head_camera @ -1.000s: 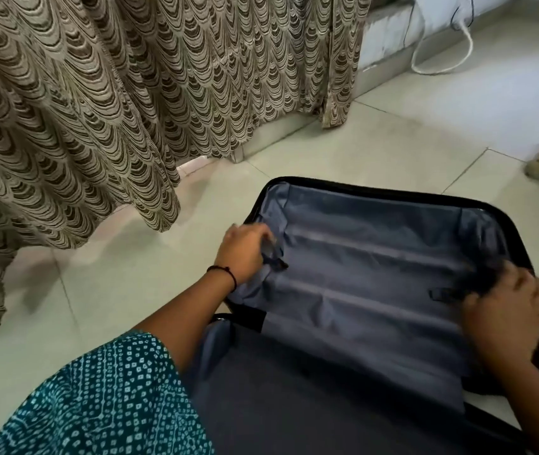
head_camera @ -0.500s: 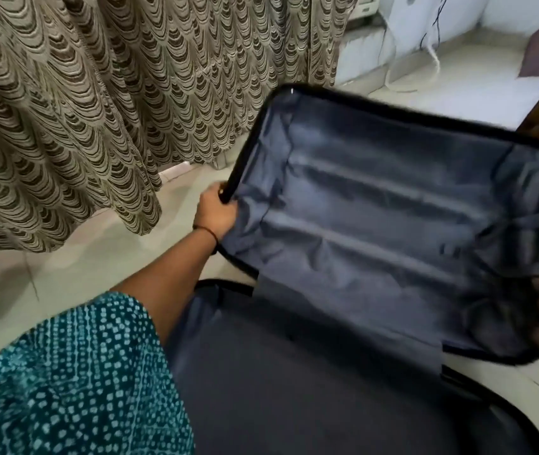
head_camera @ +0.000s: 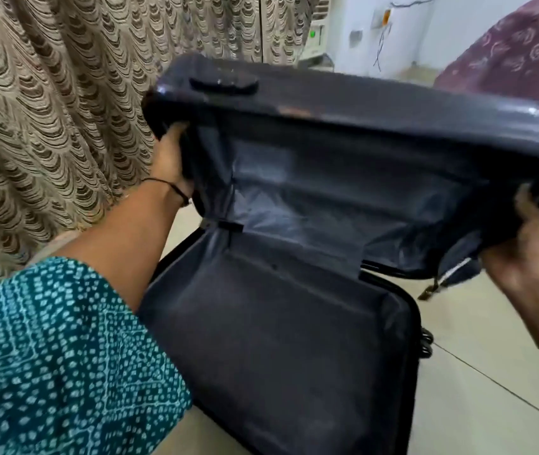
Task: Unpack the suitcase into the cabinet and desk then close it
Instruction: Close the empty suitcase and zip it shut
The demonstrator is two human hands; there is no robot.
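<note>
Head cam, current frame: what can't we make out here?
All head view.
Right hand, gripping the lid: motion-blurred, forearm cut by the right edge; finger detail lost.
Left hand: fingertips hidden behind the lid's rim.
Suitcase base: near corner covered by the teal sleeve.
Zip pull: blurred.
Cabinet, desk: outside the frame.

A dark hard-shell lid point(head_camera: 360, 103) overhangs the grey-lined lower suitcase half point(head_camera: 278, 339) — the gap opens toward the near side; beige scalloped curtain point(head_camera: 48, 126) crowds left, pale tiled floor point(head_camera: 491, 372) open right.
</note>
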